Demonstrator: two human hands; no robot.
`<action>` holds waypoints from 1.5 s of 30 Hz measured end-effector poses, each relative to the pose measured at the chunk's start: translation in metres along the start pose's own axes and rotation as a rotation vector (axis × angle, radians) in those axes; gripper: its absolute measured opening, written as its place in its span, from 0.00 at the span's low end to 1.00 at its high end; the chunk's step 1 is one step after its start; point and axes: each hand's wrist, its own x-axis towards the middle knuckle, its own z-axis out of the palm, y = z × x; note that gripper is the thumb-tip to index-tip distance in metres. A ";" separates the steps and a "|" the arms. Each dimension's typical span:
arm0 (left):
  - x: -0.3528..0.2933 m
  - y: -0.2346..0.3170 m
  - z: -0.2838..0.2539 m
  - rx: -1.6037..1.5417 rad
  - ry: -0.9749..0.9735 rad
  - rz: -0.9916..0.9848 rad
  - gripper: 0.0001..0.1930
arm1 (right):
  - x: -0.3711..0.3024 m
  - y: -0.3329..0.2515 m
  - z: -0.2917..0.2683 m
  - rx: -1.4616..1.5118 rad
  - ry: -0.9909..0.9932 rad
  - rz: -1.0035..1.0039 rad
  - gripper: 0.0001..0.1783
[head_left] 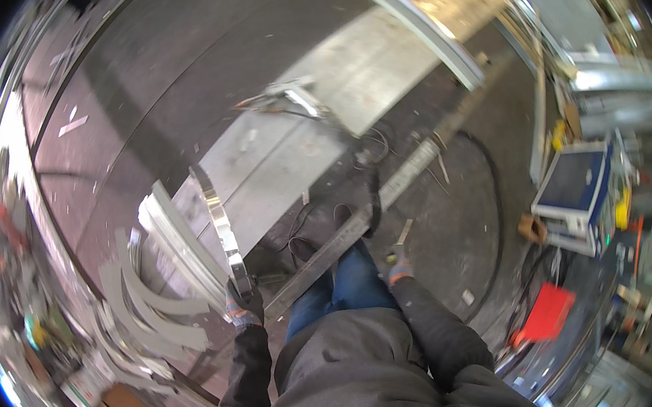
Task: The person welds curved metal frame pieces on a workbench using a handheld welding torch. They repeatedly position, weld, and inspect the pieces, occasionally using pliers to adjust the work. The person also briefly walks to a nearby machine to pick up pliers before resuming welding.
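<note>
Here, the left hand [244, 304] clasps one shiny strip [221, 226] — the right hand [401, 271], one small yellowish tool [393, 257].

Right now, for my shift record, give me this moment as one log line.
left hand: grips shiny strip | right hand: holds small tool, kind unclear | lower left: grey curved pieces | right: red panel

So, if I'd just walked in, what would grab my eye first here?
Probably the shiny metal strip in the person's left hand, left of centre and catching the light. Next, the long pale surface running diagonally towards the upper right, and the bright red object at the right, below a blue-and-white box.
</note>
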 end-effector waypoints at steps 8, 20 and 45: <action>0.041 -0.062 0.041 0.286 -0.219 0.163 0.17 | -0.094 0.247 -0.023 0.255 0.133 0.456 0.26; -0.080 0.009 0.039 0.692 -0.039 0.125 0.08 | -0.053 0.448 -0.047 0.355 0.174 0.353 0.22; -0.007 0.055 0.113 -0.217 0.207 0.132 0.17 | 0.085 -0.059 -0.064 0.110 -0.237 -0.465 0.11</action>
